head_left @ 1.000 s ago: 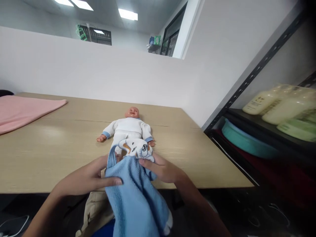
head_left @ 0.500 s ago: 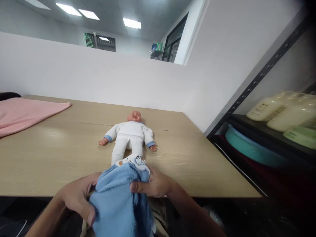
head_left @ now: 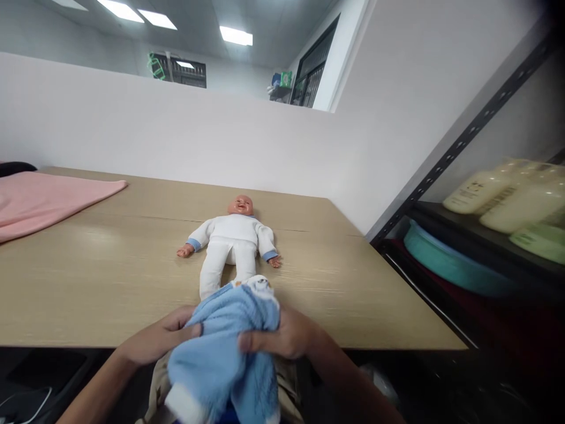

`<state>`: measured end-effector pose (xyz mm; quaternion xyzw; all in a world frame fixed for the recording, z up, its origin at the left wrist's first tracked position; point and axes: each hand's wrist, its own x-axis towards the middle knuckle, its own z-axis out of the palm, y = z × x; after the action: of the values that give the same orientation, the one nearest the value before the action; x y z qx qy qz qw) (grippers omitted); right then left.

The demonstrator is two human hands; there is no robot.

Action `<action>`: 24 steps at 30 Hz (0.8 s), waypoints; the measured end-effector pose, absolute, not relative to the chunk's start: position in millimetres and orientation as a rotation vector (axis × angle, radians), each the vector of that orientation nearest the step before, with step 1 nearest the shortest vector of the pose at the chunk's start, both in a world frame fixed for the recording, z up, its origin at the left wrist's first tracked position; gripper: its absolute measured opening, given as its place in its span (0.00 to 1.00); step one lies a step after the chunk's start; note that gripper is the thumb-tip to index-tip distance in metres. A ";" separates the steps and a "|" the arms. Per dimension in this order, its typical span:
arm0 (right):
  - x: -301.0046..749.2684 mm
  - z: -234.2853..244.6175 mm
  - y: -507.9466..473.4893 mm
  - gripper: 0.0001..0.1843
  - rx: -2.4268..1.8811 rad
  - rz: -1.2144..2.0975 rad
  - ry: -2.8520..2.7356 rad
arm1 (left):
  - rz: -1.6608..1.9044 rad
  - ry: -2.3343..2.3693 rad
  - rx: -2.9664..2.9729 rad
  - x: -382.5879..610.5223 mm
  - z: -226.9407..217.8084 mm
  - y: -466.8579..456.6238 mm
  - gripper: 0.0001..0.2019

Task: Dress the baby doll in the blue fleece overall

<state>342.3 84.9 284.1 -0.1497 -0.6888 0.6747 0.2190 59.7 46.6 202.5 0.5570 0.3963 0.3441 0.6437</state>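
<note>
A pair of blue fleece baby trousers (head_left: 225, 341) hangs bunched over the table's front edge. White cuffs show at the lower ends, and a white patch with a printed animal face is at the top. My left hand (head_left: 165, 335) grips the left side, thumb on top and fingers hidden beneath. On the right side, my right hand (head_left: 282, 335) is closed round the cloth, its thumb pressing across the front. Just beyond lies a baby doll (head_left: 232, 235) on its back, in a white outfit with blue cuffs, arms spread. The trousers hide its feet.
The wooden table (head_left: 110, 282) carries a pink cloth (head_left: 48, 200) at the far left. A low white wall (head_left: 176, 129) stands behind it. To the right, a metal shelf holds pale bottles (head_left: 507, 194) and a teal basin (head_left: 450, 262).
My left hand has shifted up and right, taking hold of the trousers' left side. The cloth has spread, and its white-cuffed lower ends now show. The doll stays put.
</note>
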 end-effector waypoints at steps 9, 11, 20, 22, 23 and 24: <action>340.3 255.5 81.0 0.38 -0.592 2.084 -1.645 | 0.975 0.736 1.244 62.9 196.7 36.0 0.42; 341.6 253.8 84.4 0.38 -0.574 2.166 -1.778 | 0.976 0.836 1.272 59.5 196.4 36.1 0.40; 343.3 248.3 99.0 0.36 -0.335 2.195 -1.879 | 0.683 0.925 1.431 74.6 226.0 26.4 0.36; 347.7 248.7 98.0 0.35 -0.419 2.109 -1.786 | 0.686 0.992 1.431 73.6 226.3 22.4 0.35; 349.6 249.1 97.0 0.34 -0.464 2.077 -1.757 | 0.699 1.018 1.400 71.2 223.6 20.1 0.35; 350.9 249.3 95.8 0.34 -0.499 2.059 -1.750 | 0.717 1.033 1.351 68.0 219.0 17.6 0.36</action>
<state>350.9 95.8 249.3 -0.1782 -0.6245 0.7349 0.1955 68.0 17.6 219.0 0.5837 0.4461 0.3099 0.6035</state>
